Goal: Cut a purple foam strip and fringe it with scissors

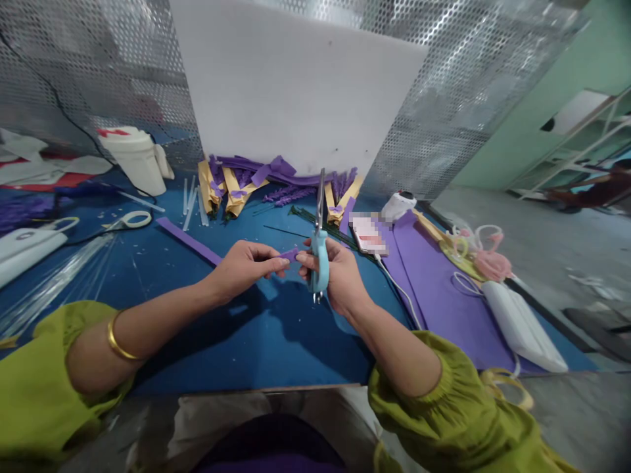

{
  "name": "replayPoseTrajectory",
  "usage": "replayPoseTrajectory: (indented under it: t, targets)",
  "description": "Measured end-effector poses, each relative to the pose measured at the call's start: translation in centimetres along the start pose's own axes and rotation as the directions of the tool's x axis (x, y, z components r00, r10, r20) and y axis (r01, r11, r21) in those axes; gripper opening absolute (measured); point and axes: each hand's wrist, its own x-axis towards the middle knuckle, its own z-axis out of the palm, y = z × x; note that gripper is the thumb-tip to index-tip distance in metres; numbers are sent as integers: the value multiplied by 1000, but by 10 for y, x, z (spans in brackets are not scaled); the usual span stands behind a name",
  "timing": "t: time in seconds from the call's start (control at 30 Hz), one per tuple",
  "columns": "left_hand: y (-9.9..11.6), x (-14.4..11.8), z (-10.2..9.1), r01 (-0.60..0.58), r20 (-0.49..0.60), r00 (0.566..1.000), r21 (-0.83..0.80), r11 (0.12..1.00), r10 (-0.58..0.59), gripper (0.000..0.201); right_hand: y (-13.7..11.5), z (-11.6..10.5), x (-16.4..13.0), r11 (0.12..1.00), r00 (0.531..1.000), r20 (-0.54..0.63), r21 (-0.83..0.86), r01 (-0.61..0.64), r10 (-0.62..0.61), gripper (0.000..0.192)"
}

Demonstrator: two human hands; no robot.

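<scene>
purple strip [290, 253] between both hands' grips

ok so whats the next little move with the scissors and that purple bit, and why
Probably tip the scissors down toward the purple strip: the blades point up and away, clear of it, while the left hand and right hand pinch it between them.

Perforated metal wall [89, 72]; green wall [552, 98]; grey floor [542, 236].
</scene>
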Motion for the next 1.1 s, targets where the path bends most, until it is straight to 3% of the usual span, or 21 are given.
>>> replayPoseTrajectory:
  t: [0.33,0.87,1.1]
  targets:
    - [12,-5,3,-45,-17,999,40,998,46,21,8,2,-1,996,998,24,-60,66,-65,50]
    - [14,-8,2,42,-19,999,116,992,-40,26,10,3,-2,996,998,42,-71,57,-54,47]
    - [16,-8,4,17,-89,996,29,999,-14,25,14,-3,-1,984,994,51,-146,103,-97,40]
